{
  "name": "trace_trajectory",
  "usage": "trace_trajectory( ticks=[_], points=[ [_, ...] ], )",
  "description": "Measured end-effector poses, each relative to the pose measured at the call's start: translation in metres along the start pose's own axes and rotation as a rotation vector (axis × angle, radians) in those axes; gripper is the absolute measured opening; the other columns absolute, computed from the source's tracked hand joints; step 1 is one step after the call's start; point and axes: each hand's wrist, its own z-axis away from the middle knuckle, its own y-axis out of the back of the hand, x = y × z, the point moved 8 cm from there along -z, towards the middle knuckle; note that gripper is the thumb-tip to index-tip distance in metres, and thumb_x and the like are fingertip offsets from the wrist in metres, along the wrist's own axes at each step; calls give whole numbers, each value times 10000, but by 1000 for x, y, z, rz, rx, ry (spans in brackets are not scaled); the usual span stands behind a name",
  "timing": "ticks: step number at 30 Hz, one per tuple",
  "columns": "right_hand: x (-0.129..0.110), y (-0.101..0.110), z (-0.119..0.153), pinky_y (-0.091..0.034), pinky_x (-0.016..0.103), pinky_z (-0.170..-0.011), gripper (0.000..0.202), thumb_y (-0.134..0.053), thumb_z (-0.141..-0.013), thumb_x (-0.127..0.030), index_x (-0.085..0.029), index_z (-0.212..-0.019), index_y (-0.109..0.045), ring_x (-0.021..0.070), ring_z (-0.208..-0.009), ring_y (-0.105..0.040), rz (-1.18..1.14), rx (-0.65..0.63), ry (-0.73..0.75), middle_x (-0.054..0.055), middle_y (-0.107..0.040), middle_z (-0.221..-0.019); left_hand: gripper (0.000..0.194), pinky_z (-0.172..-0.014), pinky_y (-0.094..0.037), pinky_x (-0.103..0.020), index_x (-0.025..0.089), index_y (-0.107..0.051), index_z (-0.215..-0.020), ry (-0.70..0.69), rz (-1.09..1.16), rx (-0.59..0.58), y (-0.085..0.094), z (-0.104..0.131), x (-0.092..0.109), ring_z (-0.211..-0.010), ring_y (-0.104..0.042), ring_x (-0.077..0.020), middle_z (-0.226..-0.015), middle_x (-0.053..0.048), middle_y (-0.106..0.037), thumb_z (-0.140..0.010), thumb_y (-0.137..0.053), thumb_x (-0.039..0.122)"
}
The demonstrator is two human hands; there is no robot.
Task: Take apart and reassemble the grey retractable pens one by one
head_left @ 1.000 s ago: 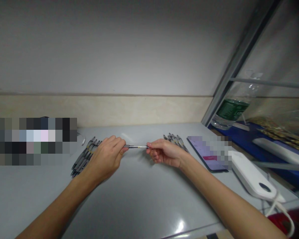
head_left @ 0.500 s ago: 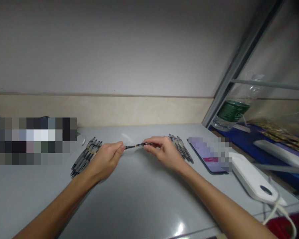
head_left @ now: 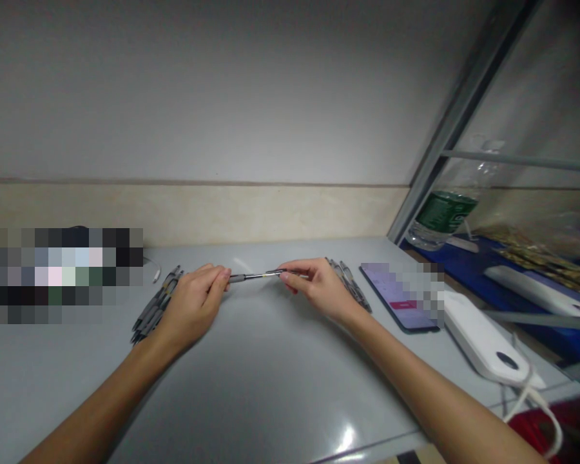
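A slim grey and black pen (head_left: 254,276) is held level above the grey tabletop (head_left: 261,367), between my two hands. My left hand (head_left: 197,296) is closed around its left end, thumb on top. At the other end, my right hand (head_left: 314,282) pinches the pen between thumb and fingers. Beside my left hand lies a bundle of similar pens (head_left: 155,306), partly hidden by that hand. Several more pens (head_left: 350,283) rest just past my right hand, which covers part of them.
Right of the pens lies a phone (head_left: 391,299), next to a white device (head_left: 483,341) with a cable (head_left: 544,403). A water bottle (head_left: 444,209) is behind the metal frame (head_left: 439,148) at right. A pale wall (head_left: 270,212) closes off the back; a blurred patch covers the left.
My left hand has shifted slightly left and its grip now sits on a thicker grey part of the pen, with more of the pen showing between the hands. The view has moved slightly.
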Motion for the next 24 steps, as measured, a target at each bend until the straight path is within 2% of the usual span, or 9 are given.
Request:
trace_trajectory(
  ticks=[3, 7, 10, 12, 14, 17, 20, 24],
  points=[
    [-3, 5, 0, -421, 258, -589, 202, -626, -787, -253, -165, -946, -714, 140, -651, -561, 84, 71, 89, 48, -676, -770, 440, -529, -297, -248, 189, -440, -565, 152, 74, -44, -5, 2, -11, -495, -422, -118, -488, 41, -404, -916, -310, 420],
    [-11, 9, 3, -460, 264, -649, 190, -639, -781, -213, -211, -953, -719, 155, -766, -613, 176, 139, 212, 53, -698, -901, 458, -493, -268, -240, 186, -485, -603, 296, 215, -72, -12, 4, -21, -493, -387, -112, -504, 48, -371, -901, -311, 486],
    [-11, 11, 4, -473, 259, -630, 186, -645, -778, -212, -216, -947, -721, 155, -748, -626, 204, 175, 216, 50, -706, -886, 371, -551, -337, -224, 194, -562, -818, 285, 378, -24, -13, 2, -21, -590, -457, -125, -601, 39, -447, -901, -326, 468],
    [-9, 13, 3, -476, 259, -617, 182, -638, -781, -212, -210, -943, -723, 159, -739, -630, 214, 200, 200, 54, -710, -874, 296, -596, -378, -220, 208, -538, -986, 260, 476, 8, -12, 0, -19, -658, -501, -132, -699, 27, -509, -872, -412, 451],
    [-7, 15, 3, -480, 259, -613, 186, -634, -782, -209, -203, -945, -724, 161, -734, -631, 218, 220, 177, 57, -712, -865, 290, -611, -391, -216, 211, -515, -1020, 250, 521, 22, -11, -1, -19, -682, -514, -131, -758, 17, -537, -829, -504, 428],
    [-6, 16, 2, -478, 252, -605, 194, -640, -775, -199, -202, -950, -724, 159, -734, -632, 226, 226, 171, 56, -713, -866, 237, -572, -356, -205, 198, -536, -831, 258, 480, 4, -10, -1, -21, -616, -470, -115, -677, 32, -511, -837, -491, 431],
    [-12, 14, 4, -468, 244, -593, 192, -638, -778, -189, -217, -947, -725, 155, -739, -631, 247, 223, 219, 49, -709, -876, 396, -524, -304, -208, 187, -458, -605, 290, 419, -43, -12, -2, -24, -545, -404, -104, -574, 43, -444, -877, -397, 468],
    [-19, 12, 6, -476, 248, -618, 212, -657, -767, -209, -232, -969, -721, 153, -762, -624, 234, 210, 251, 48, -696, -893, 470, -484, -258, -221, 191, -382, -541, 383, 388, -30, -13, 0, -35, -482, -335, -100, -500, 56, -350, -877, -356, 519]
  ],
)
